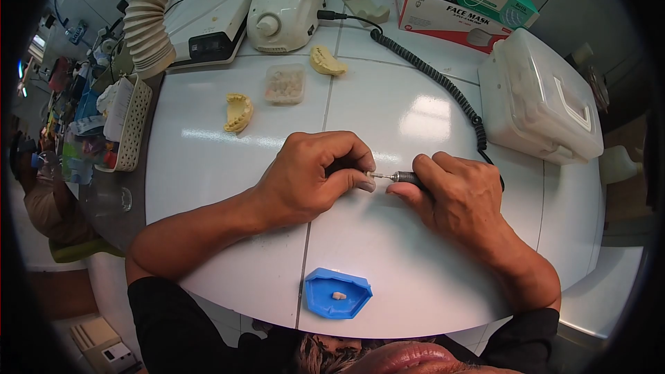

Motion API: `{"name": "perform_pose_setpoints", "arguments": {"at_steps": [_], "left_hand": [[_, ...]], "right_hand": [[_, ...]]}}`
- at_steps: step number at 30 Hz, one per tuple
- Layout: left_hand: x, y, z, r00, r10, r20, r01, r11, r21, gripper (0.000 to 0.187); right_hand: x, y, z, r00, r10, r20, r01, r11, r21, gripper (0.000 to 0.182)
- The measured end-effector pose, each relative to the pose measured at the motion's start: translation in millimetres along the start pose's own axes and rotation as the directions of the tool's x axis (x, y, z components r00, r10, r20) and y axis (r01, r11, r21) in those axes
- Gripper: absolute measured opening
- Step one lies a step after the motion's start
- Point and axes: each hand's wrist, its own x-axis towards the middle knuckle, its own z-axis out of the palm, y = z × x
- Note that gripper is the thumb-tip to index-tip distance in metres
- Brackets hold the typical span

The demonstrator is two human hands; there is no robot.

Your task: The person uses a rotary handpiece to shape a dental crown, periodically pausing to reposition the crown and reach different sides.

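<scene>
Drill (407, 179) gripped in my right hand (460, 190), bit (384, 176) at small piece (370, 174) my left hand (312, 173) pinches, table (422, 273) room before tray (357, 296) near edge.

The left hand (308, 174) pinches a tiny pale piece (369, 174), mostly hidden by the fingertips; the right hand (460, 194) grips a rotary handpiece (407, 178), its thin bit (383, 176) pointing at that pinch. Beyond the grip, a coiled black cord (436, 76) leads to a micromotor control box (285, 14). Beyond the left hand, two yellow dental models (239, 112) lie near a clear plastic box (285, 84). Nearer the body than the grip sits a blue tray (358, 296) with a small pinkish piece (339, 296) inside
</scene>
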Motion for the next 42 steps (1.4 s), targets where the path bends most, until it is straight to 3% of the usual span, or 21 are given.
{"name": "perform_pose_setpoints", "arguments": {"at_steps": [42], "left_hand": [[0.6, -1.3, 0.4, 1.000, -0.012, -0.003, 0.012, 0.999, -0.030, 0.008]], "right_hand": [[-0.8, 1.8, 0.5, 1.000, -0.002, 0.005, 0.002, 1.000, 0.013, 0.052]]}}
